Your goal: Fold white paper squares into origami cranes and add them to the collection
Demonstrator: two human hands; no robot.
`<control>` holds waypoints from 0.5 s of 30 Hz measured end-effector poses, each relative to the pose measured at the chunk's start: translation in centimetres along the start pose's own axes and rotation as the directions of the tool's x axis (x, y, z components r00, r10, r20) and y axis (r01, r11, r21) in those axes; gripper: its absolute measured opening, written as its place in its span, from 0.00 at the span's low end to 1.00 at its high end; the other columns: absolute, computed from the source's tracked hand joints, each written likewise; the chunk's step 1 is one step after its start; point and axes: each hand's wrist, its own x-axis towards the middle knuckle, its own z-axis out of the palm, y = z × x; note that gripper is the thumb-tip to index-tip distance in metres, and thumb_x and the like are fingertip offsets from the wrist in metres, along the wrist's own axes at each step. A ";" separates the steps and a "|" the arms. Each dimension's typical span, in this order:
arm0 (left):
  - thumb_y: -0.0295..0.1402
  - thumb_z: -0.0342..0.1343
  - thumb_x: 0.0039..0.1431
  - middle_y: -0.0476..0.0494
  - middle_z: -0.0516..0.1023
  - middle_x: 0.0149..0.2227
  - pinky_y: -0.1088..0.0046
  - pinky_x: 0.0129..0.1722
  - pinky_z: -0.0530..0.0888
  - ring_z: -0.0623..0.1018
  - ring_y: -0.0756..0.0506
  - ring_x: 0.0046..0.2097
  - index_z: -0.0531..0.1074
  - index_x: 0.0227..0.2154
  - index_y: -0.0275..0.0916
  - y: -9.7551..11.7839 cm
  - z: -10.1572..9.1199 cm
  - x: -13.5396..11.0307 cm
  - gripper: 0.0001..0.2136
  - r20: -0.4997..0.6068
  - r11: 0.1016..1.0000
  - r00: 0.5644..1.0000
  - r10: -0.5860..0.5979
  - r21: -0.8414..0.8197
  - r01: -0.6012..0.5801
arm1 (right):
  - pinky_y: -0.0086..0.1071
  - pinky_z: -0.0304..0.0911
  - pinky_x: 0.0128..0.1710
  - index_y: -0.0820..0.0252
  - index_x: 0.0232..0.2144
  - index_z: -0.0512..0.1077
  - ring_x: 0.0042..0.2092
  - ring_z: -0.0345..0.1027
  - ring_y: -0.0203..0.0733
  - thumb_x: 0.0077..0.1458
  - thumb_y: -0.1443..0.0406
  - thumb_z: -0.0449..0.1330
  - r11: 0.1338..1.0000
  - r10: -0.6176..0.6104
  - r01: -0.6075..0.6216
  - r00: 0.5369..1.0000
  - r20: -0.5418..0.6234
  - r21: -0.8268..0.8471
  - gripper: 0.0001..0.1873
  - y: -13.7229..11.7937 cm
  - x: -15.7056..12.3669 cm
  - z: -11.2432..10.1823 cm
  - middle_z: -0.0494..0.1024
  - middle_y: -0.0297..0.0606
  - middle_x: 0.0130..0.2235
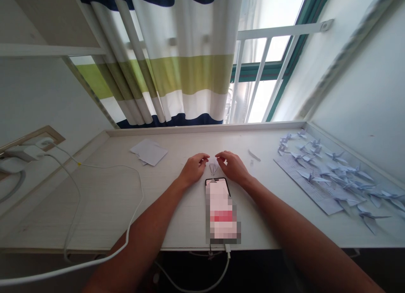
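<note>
A small piece of folded white paper (pixel 214 169) lies between my two hands, just beyond the top of the phone. My left hand (pixel 194 169) is at its left edge, thumb and fingers pressed together in a pinch. From the other side my right hand (pixel 233 166) is curled, its thumb and fingertips pinched at the paper's upper right. The pale paper at the fingertips is hard to make out against the desk. Below the hands a phone (pixel 221 212) lies face up with its screen lit, a small white paper point overlapping its top edge.
Several folded paper cranes (pixel 335 174) crowd the right side, some on a printed sheet (pixel 308 187). Loose white paper squares (pixel 149 152) lie at back left. A paper strip (pixel 254 155) sits right of my hands. A white cable (pixel 142 187) crosses the left side of the desk (pixel 95 204).
</note>
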 end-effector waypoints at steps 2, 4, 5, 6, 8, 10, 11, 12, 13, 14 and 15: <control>0.23 0.51 0.63 0.43 0.82 0.47 0.64 0.54 0.74 0.79 0.44 0.50 0.79 0.44 0.42 -0.5 -0.4 0.1 0.14 0.062 0.994 0.994 0.087 0.056 -0.091 | 0.36 0.65 0.47 0.58 0.45 0.79 0.46 0.74 0.46 0.64 0.68 0.55 0.999 -0.052 0.051 0.995 0.081 0.018 0.13 -0.1 -0.2 -0.1 0.81 0.43 0.44; 0.24 0.54 0.62 0.45 0.82 0.50 0.61 0.59 0.71 0.77 0.43 0.54 0.80 0.42 0.43 -1.1 -0.6 0.2 0.13 0.134 0.984 0.982 0.134 0.102 -0.148 | 0.38 0.65 0.49 0.58 0.43 0.80 0.47 0.75 0.47 0.64 0.66 0.56 0.995 -0.102 0.102 0.982 0.158 0.003 0.13 -0.1 -0.3 -0.2 0.82 0.44 0.46; 0.25 0.56 0.62 0.45 0.82 0.50 0.60 0.60 0.70 0.77 0.43 0.55 0.81 0.42 0.44 -1.3 -0.6 0.2 0.11 0.156 0.981 0.978 0.141 0.112 -0.160 | 0.39 0.65 0.50 0.58 0.43 0.80 0.48 0.75 0.48 0.64 0.65 0.56 0.993 -0.117 0.119 0.976 0.183 0.000 0.12 -0.1 -0.3 -0.3 0.82 0.45 0.47; 0.26 0.57 0.63 0.46 0.82 0.50 0.60 0.60 0.70 0.77 0.43 0.55 0.81 0.41 0.44 -1.5 -0.7 0.3 0.10 0.166 0.980 0.976 0.143 0.117 -0.163 | 0.39 0.65 0.52 0.58 0.43 0.80 0.48 0.75 0.48 0.64 0.64 0.57 0.992 -0.125 0.127 0.973 0.196 0.003 0.12 0.0 -0.3 -0.4 0.82 0.45 0.47; 0.29 0.57 0.64 0.46 0.83 0.50 0.61 0.61 0.69 0.77 0.44 0.56 0.81 0.41 0.45 -1.7 -0.7 0.4 0.09 0.180 0.978 0.973 0.143 0.125 -0.167 | 0.42 0.63 0.57 0.57 0.44 0.80 0.50 0.76 0.49 0.64 0.62 0.58 0.992 -0.126 0.124 0.972 0.198 0.023 0.12 0.2 -0.3 -0.5 0.82 0.44 0.48; 0.30 0.57 0.65 0.46 0.83 0.49 0.61 0.61 0.68 0.77 0.44 0.56 0.81 0.42 0.45 -1.6 -0.7 0.4 0.09 0.191 0.975 0.972 0.138 0.145 -0.167 | 0.47 0.57 0.63 0.56 0.46 0.79 0.51 0.76 0.49 0.63 0.61 0.59 0.992 -0.121 0.114 0.973 0.196 0.047 0.13 0.5 -0.2 -0.7 0.83 0.43 0.49; 0.30 0.57 0.65 0.46 0.83 0.49 0.61 0.61 0.68 0.77 0.43 0.56 0.81 0.42 0.45 -1.5 -0.7 0.4 0.09 0.196 0.973 0.971 0.135 0.162 -0.167 | 0.50 0.54 0.65 0.56 0.47 0.79 0.52 0.76 0.49 0.63 0.61 0.60 0.992 -0.120 0.110 0.972 0.200 0.058 0.13 0.6 -0.2 -0.8 0.83 0.42 0.50; 0.31 0.57 0.65 0.46 0.83 0.48 0.61 0.61 0.68 0.77 0.43 0.56 0.81 0.42 0.45 -1.3 -0.8 0.4 0.08 0.199 0.969 0.971 0.131 0.179 -0.168 | 0.52 0.51 0.67 0.55 0.47 0.78 0.54 0.76 0.49 0.63 0.60 0.60 0.992 -0.120 0.109 0.971 0.209 0.067 0.13 0.7 -0.2 -0.8 0.83 0.41 0.50; 0.31 0.57 0.65 0.46 0.83 0.48 0.61 0.61 0.68 0.77 0.43 0.55 0.81 0.41 0.45 -1.1 -0.8 0.3 0.08 0.202 0.966 0.971 0.130 0.195 -0.170 | 0.54 0.50 0.67 0.55 0.47 0.78 0.55 0.75 0.49 0.63 0.59 0.60 0.991 -0.122 0.109 0.968 0.218 0.072 0.13 0.8 -0.3 -0.8 0.82 0.41 0.51; 0.31 0.57 0.65 0.45 0.83 0.48 0.60 0.60 0.68 0.78 0.43 0.55 0.81 0.41 0.45 -1.0 -0.9 0.3 0.08 0.204 0.963 0.970 0.131 0.207 -0.173 | 0.55 0.49 0.67 0.54 0.46 0.79 0.57 0.73 0.50 0.63 0.59 0.60 0.991 -0.125 0.111 0.966 0.226 0.073 0.13 0.8 -0.3 -0.9 0.82 0.41 0.52; 0.31 0.57 0.65 0.45 0.83 0.48 0.60 0.60 0.68 0.78 0.43 0.54 0.81 0.41 0.45 -0.8 -0.9 0.2 0.08 0.206 0.960 0.969 0.135 0.214 -0.179 | 0.56 0.49 0.67 0.54 0.45 0.79 0.58 0.73 0.50 0.63 0.58 0.60 0.991 -0.129 0.116 0.964 0.231 0.070 0.13 0.8 -0.3 -0.9 0.82 0.41 0.53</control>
